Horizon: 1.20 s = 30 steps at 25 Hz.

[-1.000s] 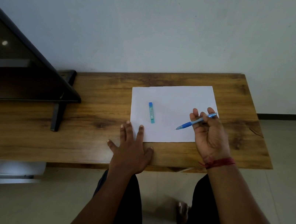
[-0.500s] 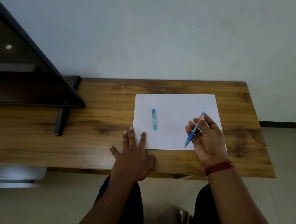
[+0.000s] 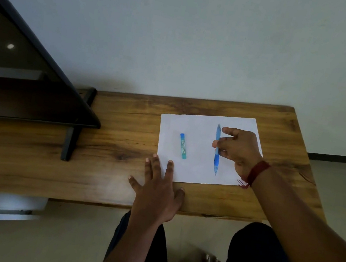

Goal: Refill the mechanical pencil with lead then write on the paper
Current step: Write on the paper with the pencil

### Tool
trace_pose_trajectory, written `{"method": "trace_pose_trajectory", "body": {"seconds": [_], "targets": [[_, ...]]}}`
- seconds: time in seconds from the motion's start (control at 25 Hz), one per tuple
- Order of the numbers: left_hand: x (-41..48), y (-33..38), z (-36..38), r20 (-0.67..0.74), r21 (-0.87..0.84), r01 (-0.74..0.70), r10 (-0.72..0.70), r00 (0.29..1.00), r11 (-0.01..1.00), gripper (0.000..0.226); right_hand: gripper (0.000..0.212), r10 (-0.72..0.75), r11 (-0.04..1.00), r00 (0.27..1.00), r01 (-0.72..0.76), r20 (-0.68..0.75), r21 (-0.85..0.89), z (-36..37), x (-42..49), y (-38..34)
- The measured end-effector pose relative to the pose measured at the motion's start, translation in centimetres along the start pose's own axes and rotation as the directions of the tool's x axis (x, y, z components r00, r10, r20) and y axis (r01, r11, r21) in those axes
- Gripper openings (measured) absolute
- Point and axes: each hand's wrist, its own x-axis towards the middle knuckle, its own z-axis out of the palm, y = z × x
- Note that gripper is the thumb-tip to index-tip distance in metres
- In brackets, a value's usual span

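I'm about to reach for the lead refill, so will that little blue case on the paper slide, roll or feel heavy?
The lead case looks small and slim, so probably light. It lies flat on smooth paper, so a nudge would likely slide it; its boxy shape suggests no rolling. The left hand on the sheet's corner should steady it.

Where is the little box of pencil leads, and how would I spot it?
Find the wooden table, then the white paper lying on it. On the paper's left half lies a short, flat, teal-and-blue lead case, with no hand on it. The blue mechanical pencil to its right is longer, thinner and held by the right hand.
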Motion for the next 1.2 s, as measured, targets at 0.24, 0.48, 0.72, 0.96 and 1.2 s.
{"method": "trace_pose_trajectory", "body": {"seconds": [0.24,0.48,0.72,0.96,1.2], "targets": [[0.0,0.2,-0.1,-0.006,0.011,0.011,-0.011,1.000,1.000,0.079,0.034,-0.339,0.766,0.938,0.234,-0.067,-0.599,1.3,2.4,1.0],[0.0,0.3,-0.1,-0.004,0.007,0.013,-0.013,1.000,1.000,0.079,0.032,-0.415,0.668,0.907,0.245,-0.078,-0.702,2.1,3.2,1.5],[-0.1,0.3,-0.2,0.000,-0.003,0.007,-0.007,1.000,1.000,0.079,0.030,-0.419,0.682,0.901,0.231,-0.111,-0.694,2.1,3.3,2.2],[0.0,0.4,-0.2,0.002,-0.002,0.015,-0.015,1.000,1.000,0.079,0.029,-0.400,0.688,0.910,0.219,-0.110,-0.692,2.0,3.4,3.0],[0.0,0.6,-0.2,-0.002,-0.009,0.022,-0.022,1.000,1.000,0.078,0.032,-0.371,0.726,0.920,0.202,-0.127,-0.657,1.8,3.5,3.2]]}}
